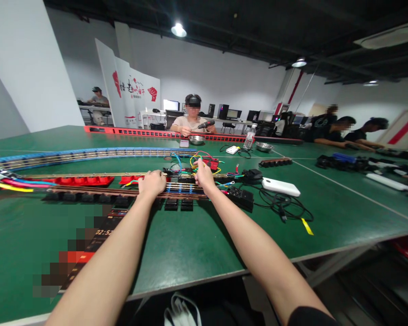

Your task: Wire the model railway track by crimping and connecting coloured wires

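My left hand [153, 183] lies over long strips of model track, its fingers curled round the edge of a rail strip [180, 186]. Just to the right, my right hand [203, 174] is closed with the thumb on top; what sits inside its fingers is too small to make out. Yellow, green and red wires [218, 170] spread behind that hand, beside a red part [211, 163]. Black block-like feet [172, 204] show beneath the strips. A blue track strip [105, 155] curves away behind, and red pieces [88, 181] lie left of my left hand.
Right of my hands are a black box [240, 199], a white power bank [280, 186] and coiled black cable [285, 203]. A dark phone-like screen [102, 233] lies near my left forearm. Across the green table [197, 253], a person [192, 118] holds a power screwdriver [206, 124].
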Available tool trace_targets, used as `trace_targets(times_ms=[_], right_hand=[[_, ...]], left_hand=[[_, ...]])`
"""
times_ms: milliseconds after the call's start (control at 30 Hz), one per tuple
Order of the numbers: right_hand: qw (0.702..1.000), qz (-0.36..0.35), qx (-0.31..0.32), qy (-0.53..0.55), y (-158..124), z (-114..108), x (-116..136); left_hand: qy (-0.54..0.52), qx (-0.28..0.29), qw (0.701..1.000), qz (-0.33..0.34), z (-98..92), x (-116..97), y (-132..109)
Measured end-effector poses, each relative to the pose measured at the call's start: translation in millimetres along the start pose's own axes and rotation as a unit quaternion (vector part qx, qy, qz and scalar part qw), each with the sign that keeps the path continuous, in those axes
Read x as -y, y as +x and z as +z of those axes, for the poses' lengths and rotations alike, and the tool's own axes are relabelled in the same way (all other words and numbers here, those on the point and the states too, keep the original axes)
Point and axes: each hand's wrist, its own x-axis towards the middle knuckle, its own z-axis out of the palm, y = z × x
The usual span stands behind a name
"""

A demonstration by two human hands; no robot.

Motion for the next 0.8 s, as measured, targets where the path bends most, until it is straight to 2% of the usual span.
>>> trace_targets(times_ms=[33, 100, 167, 233, 300, 400, 500, 600, 700, 800], right_hand=[[1.000, 0.005, -0.007, -0.003, -0.2, 0.5, -0.4], [0.997, -0.029, -0.023, -0.064, -1.6, 0.6, 0.4], [0.989, -0.081, -0.020, -0.122, -3.4, -0.4, 2.7], [0.986, -0.095, -0.004, -0.139, -4.3, -2.5, 5.6], [0.994, -0.050, 0.017, -0.098, -4.1, -5.2, 8.3], [0.997, 0.063, 0.039, 0.014, -3.2, -8.3, 11.0], [0.990, 0.101, 0.041, 0.085, -4.1, -7.4, 11.8], [0.994, 0.063, 0.051, 0.075, -7.7, -3.8, 11.2], [0.996, -0.023, 0.084, -0.012, -12.2, -1.4, 9.5], [0.983, -0.100, 0.114, -0.105, -14.6, -1.8, 6.7]], left_hand=[[0.009, -0.005, 1.000, -0.004, 0.4, -2.3, -1.3], [0.028, -0.014, 0.999, -0.008, 1.9, -7.0, -3.8], [0.040, -0.018, 0.999, -0.009, 3.4, -10.5, -5.5], [0.041, -0.015, 0.999, -0.008, 4.2, -12.1, -6.1], [0.039, -0.011, 0.999, -0.009, 4.2, -12.3, -6.0], [0.036, -0.007, 0.999, -0.010, 3.6, -11.5, -5.7], [0.036, -0.010, 0.999, -0.003, 3.5, -10.9, -5.7], [0.035, -0.014, 0.999, -0.002, 3.9, -10.7, -5.5], [0.038, -0.011, 0.999, -0.004, 4.2, -10.8, -5.0], [0.041, -0.010, 0.999, -0.004, 3.8, -11.0, -4.6]])
